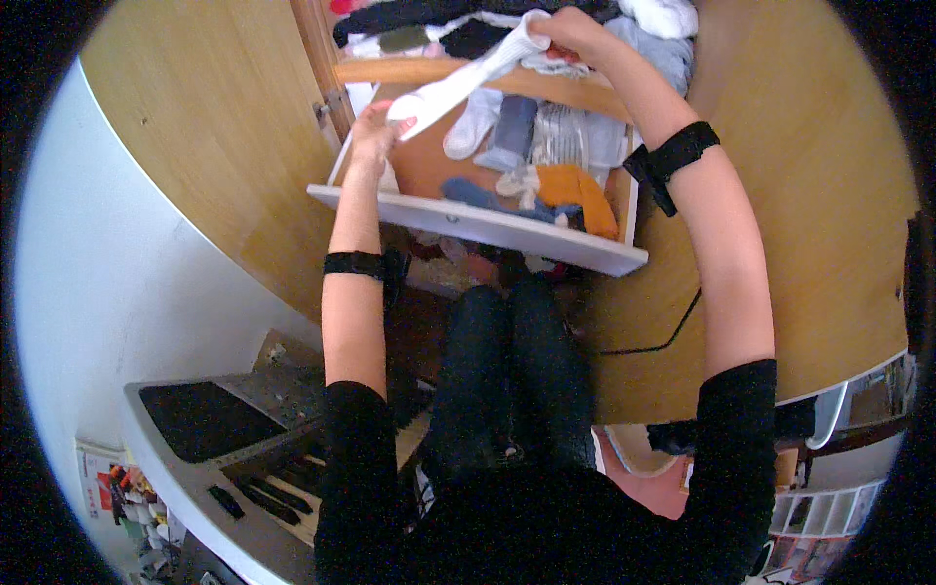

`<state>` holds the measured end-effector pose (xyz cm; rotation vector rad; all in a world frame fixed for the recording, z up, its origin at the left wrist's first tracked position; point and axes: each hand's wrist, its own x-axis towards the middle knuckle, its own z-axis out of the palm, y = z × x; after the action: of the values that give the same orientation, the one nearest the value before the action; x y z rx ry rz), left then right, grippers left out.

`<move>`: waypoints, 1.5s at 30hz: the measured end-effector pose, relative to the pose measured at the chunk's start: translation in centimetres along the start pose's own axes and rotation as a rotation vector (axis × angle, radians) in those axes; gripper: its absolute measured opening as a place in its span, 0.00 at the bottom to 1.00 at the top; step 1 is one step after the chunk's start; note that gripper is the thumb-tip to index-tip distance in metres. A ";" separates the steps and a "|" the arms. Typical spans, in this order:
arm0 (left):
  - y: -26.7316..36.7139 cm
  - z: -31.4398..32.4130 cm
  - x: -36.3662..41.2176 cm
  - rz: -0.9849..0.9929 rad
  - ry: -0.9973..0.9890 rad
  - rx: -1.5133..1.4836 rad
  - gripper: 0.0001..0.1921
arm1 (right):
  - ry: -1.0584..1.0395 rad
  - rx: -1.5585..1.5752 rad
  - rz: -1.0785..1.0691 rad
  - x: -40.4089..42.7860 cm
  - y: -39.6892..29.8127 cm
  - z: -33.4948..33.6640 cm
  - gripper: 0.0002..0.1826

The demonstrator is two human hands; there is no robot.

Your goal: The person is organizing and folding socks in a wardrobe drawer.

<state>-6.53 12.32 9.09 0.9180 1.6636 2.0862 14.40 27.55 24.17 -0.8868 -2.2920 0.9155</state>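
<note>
A long white ribbed sock [468, 79] is stretched slantwise between my hands, above an open drawer. My left hand [375, 134] grips its lower end, over the drawer's left side. Farther up and to the right, my right hand [574, 35] pinches the other end near the shelf above. In the pulled-out white-fronted drawer [468, 228] lie a white sock [473, 126], a folded grey-blue cloth item [514, 128] and a clear plastic package [560, 135]. Nearer its front are an orange knitted item [574, 191] and a crumpled blue cloth item [475, 194].
Folded clothes [475, 36] fill the shelf above, behind a wooden edge [424, 71]. Wooden door panels stand at left [212, 146] and right [812, 205]. An electronic keyboard [205, 424] is at lower left. A black cable [651, 349] runs along the right panel.
</note>
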 end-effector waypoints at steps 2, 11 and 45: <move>0.2 0.9 1.3 -0.035 -0.059 0.230 0.25 | -0.185 0.227 0.077 0.5 0.1 -0.6 0.13; 3.6 6.4 1.3 0.155 -0.544 0.044 0.26 | -0.448 0.727 0.356 4.8 -2.1 5.2 0.11; -10.0 3.7 9.5 -0.442 -0.531 0.489 0.20 | 0.458 -0.208 0.126 18.2 17.2 19.1 0.16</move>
<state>-12.63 23.54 2.72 1.0077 1.8727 1.0499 -3.50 42.65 3.09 -1.2006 -1.9692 0.4614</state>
